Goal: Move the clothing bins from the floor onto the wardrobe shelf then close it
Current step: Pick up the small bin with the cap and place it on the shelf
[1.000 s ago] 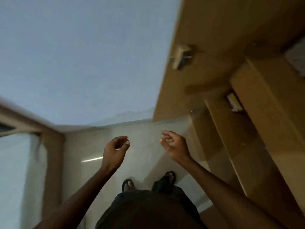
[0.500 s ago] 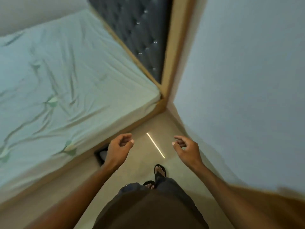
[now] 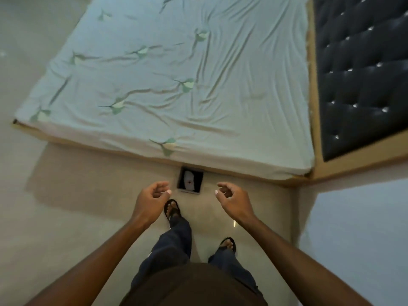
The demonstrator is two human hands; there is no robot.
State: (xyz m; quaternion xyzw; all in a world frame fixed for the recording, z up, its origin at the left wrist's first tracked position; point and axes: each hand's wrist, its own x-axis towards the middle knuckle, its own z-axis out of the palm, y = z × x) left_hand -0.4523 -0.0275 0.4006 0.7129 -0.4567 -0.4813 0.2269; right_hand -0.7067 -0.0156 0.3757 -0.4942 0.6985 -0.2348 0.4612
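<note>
A small dark open-topped bin (image 3: 190, 180) with something white inside stands on the floor against the bed's near edge. My left hand (image 3: 151, 200) hovers just left of and below it, fingers loosely curled, holding nothing. My right hand (image 3: 234, 200) hangs to the bin's right, also loosely curled and empty. Neither hand touches the bin. The wardrobe is out of view.
A bed (image 3: 176, 85) with a pale green wrinkled sheet fills the upper view, with a dark tufted headboard (image 3: 359, 74) at the right. A pale wall (image 3: 362, 228) rises at the lower right. My sandalled feet (image 3: 173, 209) stand on the beige floor (image 3: 66, 217).
My view has swung from the wardrobe past the wall to the bed. The bin has come into full view ahead. Both hands stay raised and empty.
</note>
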